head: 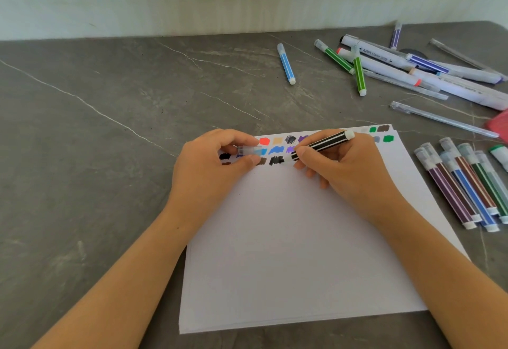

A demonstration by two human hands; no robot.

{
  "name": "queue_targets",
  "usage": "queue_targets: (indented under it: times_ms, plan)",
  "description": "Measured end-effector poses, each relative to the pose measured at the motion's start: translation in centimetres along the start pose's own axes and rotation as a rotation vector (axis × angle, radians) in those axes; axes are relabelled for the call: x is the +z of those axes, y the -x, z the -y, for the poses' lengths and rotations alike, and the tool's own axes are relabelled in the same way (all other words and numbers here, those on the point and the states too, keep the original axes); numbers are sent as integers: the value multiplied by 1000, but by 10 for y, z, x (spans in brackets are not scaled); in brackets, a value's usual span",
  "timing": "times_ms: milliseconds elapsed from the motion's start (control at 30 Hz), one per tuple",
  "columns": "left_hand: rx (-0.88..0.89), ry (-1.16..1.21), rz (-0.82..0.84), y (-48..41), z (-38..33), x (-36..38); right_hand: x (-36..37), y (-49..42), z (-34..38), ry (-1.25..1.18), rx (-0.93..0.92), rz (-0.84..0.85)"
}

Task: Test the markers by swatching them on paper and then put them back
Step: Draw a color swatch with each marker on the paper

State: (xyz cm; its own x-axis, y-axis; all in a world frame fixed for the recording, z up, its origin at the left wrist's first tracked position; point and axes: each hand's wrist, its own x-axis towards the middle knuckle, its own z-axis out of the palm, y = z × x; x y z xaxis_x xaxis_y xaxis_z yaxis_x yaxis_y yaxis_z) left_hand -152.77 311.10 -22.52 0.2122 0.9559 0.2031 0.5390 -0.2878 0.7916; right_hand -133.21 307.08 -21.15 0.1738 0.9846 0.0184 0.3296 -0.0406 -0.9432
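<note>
The right hand [354,175] pinches the black marker [320,146] near its tip; the left hand [211,167] pinches its clear cap [248,150].

A grey marbled table [110,128] carries a white paper stack [288,238], under the right hand's [349,172] grip on the black marker [321,143]. Beyond the grip lies a blue marker [286,64]; beyond and rightward, loose pens [412,70]; to its right, a row of capped markers [467,186].

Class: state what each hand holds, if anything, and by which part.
Right hand grips the black marker low on its barrel, near the tip. Left hand pinches a clear cap by its sides.
</note>
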Motion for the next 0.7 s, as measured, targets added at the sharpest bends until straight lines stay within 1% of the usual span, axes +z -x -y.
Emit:
queue_targets:
  times_ms: [300,433,600,700]
  plan:
    - [-20,32,1,1,-1,0,-1,-1,-1,-27,14,-30]
    - [-39,67,-5,2,-3,0,-1,0,0,-36,27,-11]
    - [-15,173,17,3,-8,-2,-4,-2,2,-190,18,-44]
    - [-1,197,17,3,-10,-2,-7,-2,6,-287,34,-23]
